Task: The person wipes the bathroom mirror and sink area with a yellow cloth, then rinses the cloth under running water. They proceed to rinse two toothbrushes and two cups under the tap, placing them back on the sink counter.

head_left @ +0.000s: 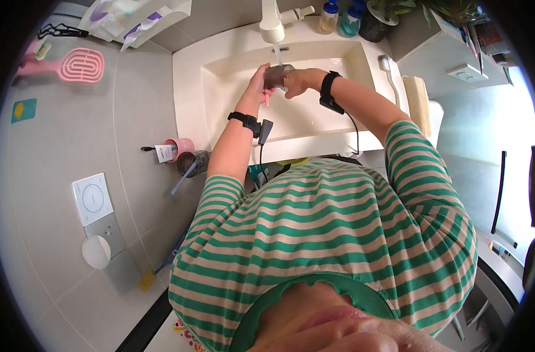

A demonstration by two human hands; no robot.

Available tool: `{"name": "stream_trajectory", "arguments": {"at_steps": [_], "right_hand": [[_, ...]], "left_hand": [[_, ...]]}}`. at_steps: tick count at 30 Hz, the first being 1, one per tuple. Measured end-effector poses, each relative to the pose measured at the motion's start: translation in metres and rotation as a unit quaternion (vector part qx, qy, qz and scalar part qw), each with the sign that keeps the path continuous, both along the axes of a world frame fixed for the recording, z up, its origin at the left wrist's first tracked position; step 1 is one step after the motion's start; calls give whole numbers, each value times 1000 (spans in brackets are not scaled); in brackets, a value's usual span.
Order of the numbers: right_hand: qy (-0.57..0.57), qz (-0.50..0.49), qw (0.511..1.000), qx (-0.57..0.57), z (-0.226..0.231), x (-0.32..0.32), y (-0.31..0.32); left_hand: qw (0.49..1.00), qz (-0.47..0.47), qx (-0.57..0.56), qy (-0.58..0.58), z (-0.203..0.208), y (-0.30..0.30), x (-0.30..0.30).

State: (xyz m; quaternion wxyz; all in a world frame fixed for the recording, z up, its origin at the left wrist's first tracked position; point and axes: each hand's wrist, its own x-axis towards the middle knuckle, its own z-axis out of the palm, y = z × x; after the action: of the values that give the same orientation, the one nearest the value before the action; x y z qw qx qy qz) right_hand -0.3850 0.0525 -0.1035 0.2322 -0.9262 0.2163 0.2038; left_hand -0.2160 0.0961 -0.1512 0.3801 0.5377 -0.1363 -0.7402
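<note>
Over the basin of the white sink [188, 88], a dark grey see-through cup [274, 77] is tipped on its side between my hands. My left hand [257, 83] is closed around its left end. A slim pink stick [267, 100] pokes out below that hand; its kind is unclear. My right hand [302, 81] is curled at the cup's right end, thumb by the rim, other fingers partly hidden. Water falls from the white faucet [272, 28] just behind the cup.
Bottles with blue pumps [328, 16] and a potted plant stand at the back right. A toothbrush-like white brush [389, 73] lies on the right rim. Left of the sink, a pink cup [184, 146] with a tube and a dark glass [192, 162] hang by the wall.
</note>
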Motion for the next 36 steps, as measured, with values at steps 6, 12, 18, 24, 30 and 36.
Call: {"name": "stream_trajectory", "arguments": {"at_steps": [6,12,18,24,30,36], "right_hand": [[-181,-86,951,234,-3,7,-7],[-41,-5,999,-7,7,3,1],[-126,-182,929,295,-9,0,-4],[-17,10,997,-74,-9,-9,9],[-9,206,882,-425,25,-20,22],[-21,-8,998,-62,-5,-6,22]], "left_hand": [[987,58,71,129,-4,10,3],[996,21,89,9,5,2,6],[997,77,12,6,5,6,-1],[996,-12,33,-80,16,9,0],[994,-29,72,-72,29,2,11],[987,-22,31,-158,23,4,7]]}}
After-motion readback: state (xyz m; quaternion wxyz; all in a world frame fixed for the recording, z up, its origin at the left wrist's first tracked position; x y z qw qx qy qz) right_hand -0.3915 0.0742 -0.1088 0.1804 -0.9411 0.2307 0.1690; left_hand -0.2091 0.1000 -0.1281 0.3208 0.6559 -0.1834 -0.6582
